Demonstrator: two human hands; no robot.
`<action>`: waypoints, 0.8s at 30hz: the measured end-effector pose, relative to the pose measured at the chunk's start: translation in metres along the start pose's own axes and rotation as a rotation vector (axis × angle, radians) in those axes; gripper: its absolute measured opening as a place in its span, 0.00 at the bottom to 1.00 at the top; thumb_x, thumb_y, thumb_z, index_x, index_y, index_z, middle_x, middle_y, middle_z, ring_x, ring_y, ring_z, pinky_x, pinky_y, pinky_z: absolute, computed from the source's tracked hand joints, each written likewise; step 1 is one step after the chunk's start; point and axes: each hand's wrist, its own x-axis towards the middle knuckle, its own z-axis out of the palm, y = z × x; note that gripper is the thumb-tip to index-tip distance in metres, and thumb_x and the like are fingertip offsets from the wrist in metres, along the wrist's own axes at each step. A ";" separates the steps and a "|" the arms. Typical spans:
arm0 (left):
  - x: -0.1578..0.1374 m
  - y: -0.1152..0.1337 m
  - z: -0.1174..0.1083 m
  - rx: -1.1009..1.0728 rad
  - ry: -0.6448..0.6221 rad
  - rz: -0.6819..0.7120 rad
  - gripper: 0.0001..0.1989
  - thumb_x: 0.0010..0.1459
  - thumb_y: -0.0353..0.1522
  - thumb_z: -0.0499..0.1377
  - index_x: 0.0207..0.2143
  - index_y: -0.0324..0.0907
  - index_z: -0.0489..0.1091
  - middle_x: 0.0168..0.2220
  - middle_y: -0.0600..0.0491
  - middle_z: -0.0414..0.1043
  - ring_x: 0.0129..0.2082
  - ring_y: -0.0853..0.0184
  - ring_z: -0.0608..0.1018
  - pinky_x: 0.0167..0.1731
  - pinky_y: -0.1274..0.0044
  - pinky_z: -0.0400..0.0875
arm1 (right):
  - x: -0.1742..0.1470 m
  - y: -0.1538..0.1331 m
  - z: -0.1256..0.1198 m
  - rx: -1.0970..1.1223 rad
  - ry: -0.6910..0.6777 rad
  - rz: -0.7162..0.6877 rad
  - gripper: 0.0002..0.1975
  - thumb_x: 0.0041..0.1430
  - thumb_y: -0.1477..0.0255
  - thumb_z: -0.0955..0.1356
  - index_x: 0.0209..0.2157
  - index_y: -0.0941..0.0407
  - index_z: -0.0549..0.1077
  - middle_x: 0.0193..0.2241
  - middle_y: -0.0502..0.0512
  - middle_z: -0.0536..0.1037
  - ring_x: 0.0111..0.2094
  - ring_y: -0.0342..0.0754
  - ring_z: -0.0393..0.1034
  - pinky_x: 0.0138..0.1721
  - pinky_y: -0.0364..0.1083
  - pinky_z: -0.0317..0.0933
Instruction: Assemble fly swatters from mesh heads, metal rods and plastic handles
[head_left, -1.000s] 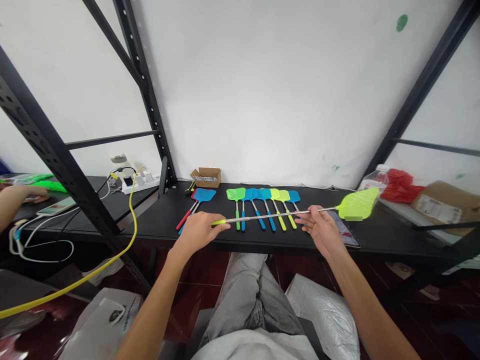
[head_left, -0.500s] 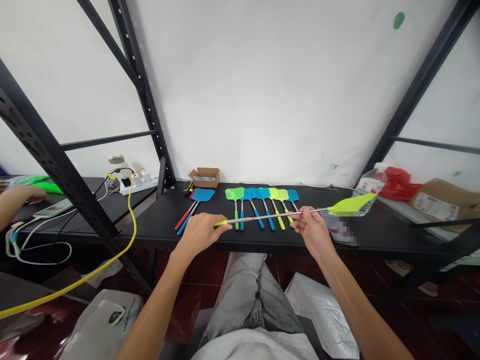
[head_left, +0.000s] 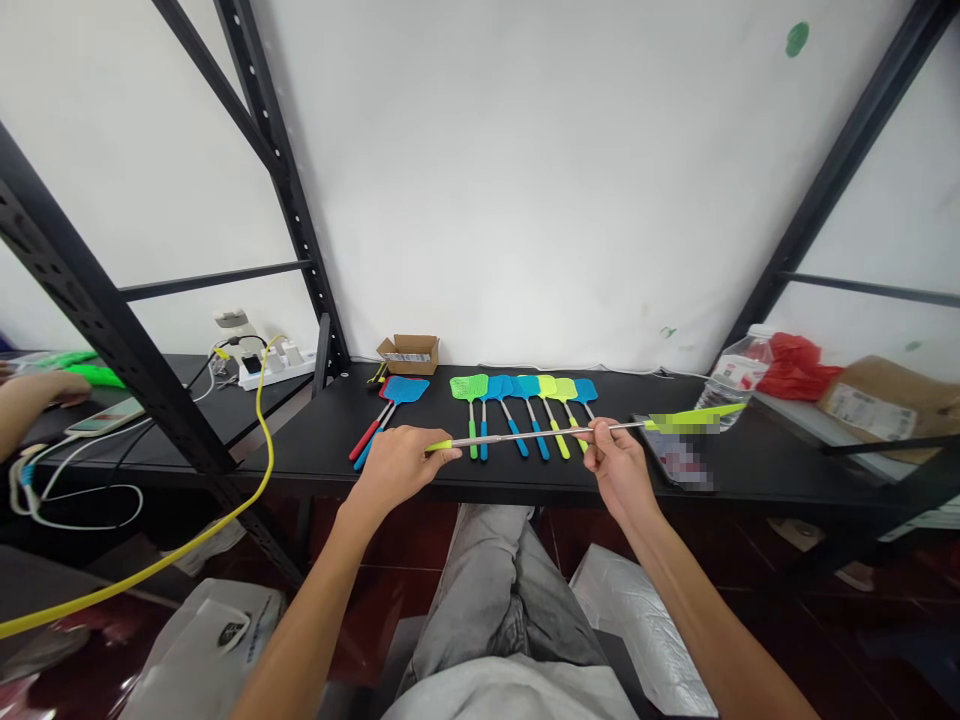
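Observation:
A yellow-green fly swatter (head_left: 517,436) with an extended metal rod lies level across my front, above the black table (head_left: 420,470). My left hand (head_left: 405,455) is closed around its handle. The fingers of my right hand (head_left: 619,462) pinch the rod near the paddle, which is seen nearly edge-on at the right. Behind the rod rests a row of several short swatters, among them a green one (head_left: 469,390), a blue one (head_left: 528,388) and a yellow one (head_left: 566,390). Left of them, another blue swatter (head_left: 405,390) overlaps a red-handled one (head_left: 365,440).
A small open cardboard box (head_left: 411,355) stands against the wall. At the right are a phone-like device (head_left: 679,465), a plastic bottle (head_left: 742,365) and a red bag (head_left: 795,365). A yellow cable (head_left: 264,430) crosses the left side, where another person's hand (head_left: 49,390) shows.
The swatter has turned about its rod, so its paddle went from a tilted broad face to nearly edge-on. My right hand has shifted slightly left; my left hand stays almost still.

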 end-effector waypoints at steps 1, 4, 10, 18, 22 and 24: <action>0.000 0.000 0.000 0.002 0.003 0.001 0.21 0.63 0.49 0.49 0.32 0.48 0.74 0.24 0.54 0.73 0.27 0.66 0.72 0.25 0.77 0.44 | 0.000 0.001 0.000 0.003 0.004 -0.008 0.16 0.48 0.59 0.75 0.31 0.55 0.74 0.28 0.51 0.78 0.17 0.36 0.61 0.17 0.38 0.51; 0.000 0.001 0.001 0.004 0.007 0.003 0.20 0.63 0.49 0.49 0.32 0.48 0.74 0.25 0.54 0.74 0.28 0.65 0.73 0.25 0.77 0.44 | -0.001 0.002 0.001 0.012 0.012 -0.021 0.15 0.48 0.59 0.76 0.30 0.56 0.74 0.28 0.51 0.77 0.16 0.35 0.58 0.17 0.39 0.49; -0.001 0.001 0.002 0.002 -0.004 0.000 0.21 0.63 0.49 0.49 0.32 0.47 0.74 0.25 0.53 0.73 0.27 0.65 0.73 0.24 0.77 0.44 | -0.002 0.009 0.003 -0.017 0.015 -0.030 0.15 0.49 0.59 0.75 0.30 0.56 0.75 0.29 0.52 0.77 0.15 0.33 0.54 0.16 0.39 0.47; -0.002 0.005 0.007 0.021 -0.005 0.005 0.22 0.64 0.49 0.48 0.33 0.47 0.75 0.26 0.52 0.74 0.30 0.64 0.75 0.25 0.77 0.46 | -0.004 0.016 0.005 -0.035 0.031 -0.029 0.15 0.49 0.59 0.75 0.29 0.57 0.75 0.28 0.53 0.77 0.14 0.33 0.53 0.15 0.39 0.46; 0.002 0.028 0.017 0.020 -0.035 0.079 0.23 0.64 0.50 0.46 0.33 0.46 0.74 0.28 0.50 0.75 0.30 0.63 0.76 0.25 0.77 0.46 | -0.018 0.021 0.024 -0.104 -0.062 -0.008 0.16 0.52 0.57 0.73 0.30 0.58 0.75 0.32 0.57 0.79 0.14 0.34 0.54 0.14 0.40 0.44; 0.003 0.038 0.020 0.011 -0.041 0.096 0.24 0.65 0.50 0.45 0.34 0.46 0.73 0.28 0.50 0.75 0.29 0.64 0.75 0.25 0.76 0.46 | -0.025 0.023 0.032 -0.111 -0.087 -0.003 0.17 0.52 0.57 0.72 0.31 0.58 0.75 0.33 0.58 0.79 0.14 0.34 0.55 0.14 0.40 0.45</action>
